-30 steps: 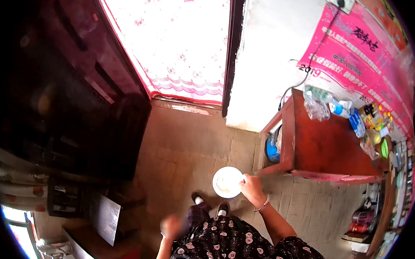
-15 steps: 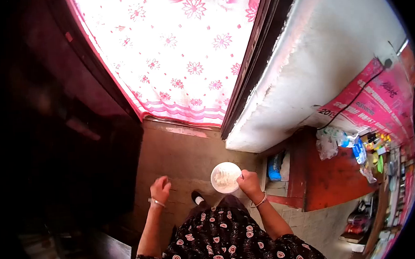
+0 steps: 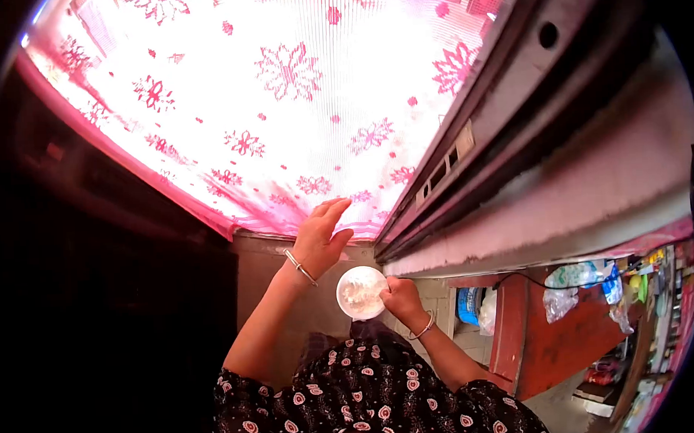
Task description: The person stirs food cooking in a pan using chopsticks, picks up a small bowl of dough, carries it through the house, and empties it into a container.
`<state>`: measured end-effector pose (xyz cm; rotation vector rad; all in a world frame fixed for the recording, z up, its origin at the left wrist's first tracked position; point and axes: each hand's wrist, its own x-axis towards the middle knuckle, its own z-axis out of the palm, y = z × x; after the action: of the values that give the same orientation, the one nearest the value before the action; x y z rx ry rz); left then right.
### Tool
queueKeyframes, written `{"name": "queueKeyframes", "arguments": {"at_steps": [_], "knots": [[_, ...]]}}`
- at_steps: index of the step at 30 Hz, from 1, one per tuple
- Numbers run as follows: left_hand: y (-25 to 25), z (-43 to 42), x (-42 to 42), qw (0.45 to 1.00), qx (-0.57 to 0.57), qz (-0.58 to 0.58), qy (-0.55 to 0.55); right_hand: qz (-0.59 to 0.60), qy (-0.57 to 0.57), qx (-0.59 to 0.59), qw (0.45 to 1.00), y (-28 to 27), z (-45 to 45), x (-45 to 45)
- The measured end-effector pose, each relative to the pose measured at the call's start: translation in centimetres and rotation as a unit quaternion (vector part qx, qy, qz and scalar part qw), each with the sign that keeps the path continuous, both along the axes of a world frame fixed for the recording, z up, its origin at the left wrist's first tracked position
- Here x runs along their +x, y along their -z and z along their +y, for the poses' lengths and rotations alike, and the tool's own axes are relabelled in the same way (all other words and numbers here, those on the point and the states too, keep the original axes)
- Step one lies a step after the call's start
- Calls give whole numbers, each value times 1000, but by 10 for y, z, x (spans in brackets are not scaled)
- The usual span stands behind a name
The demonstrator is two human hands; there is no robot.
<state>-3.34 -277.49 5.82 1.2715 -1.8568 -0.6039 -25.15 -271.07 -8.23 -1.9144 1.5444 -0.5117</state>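
A white bowl [image 3: 362, 292] with pale, powdery-looking contents is held in front of my body. My right hand [image 3: 402, 298] grips it at its right side, the thumb over the rim. My left hand [image 3: 322, 231] is raised ahead with its fingers stretched out and nothing in them. It lies in front of the lower part of a pink-and-white flowered curtain [image 3: 290, 72] that hangs in the doorway. Whether the fingertips touch the cloth I cannot tell.
A dark door frame with a metal lock plate [image 3: 445, 163] rises on the right. Beyond it stands a red-brown table [image 3: 557, 331] with plastic bags [image 3: 561, 303] on it, near crowded shelves. A blue package [image 3: 469, 305] sits beside the table. The left side is very dark.
I have moved closer to the doorway. My left hand has gone from loosely closed at my side to stretched out toward the curtain. The bowl stays in my right hand.
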Motion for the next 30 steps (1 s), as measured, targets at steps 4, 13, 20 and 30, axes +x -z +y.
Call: {"name": "queueKeyframes", "arguments": {"at_steps": [4,13,20,30], "knots": [[6,-67,15,996,29,-16,83,22,7,29,999,-6,-54,22],[21,-228,134,997,69,-2,-41,31,49,44,997,-14,-165,84],[-4,-331,348,951,-115,100,-268,66,93,44,992,4,-240,113],[-112,-315,520,710,-299,-183,-610,14,145,-24,989,19,-441,126]]}}
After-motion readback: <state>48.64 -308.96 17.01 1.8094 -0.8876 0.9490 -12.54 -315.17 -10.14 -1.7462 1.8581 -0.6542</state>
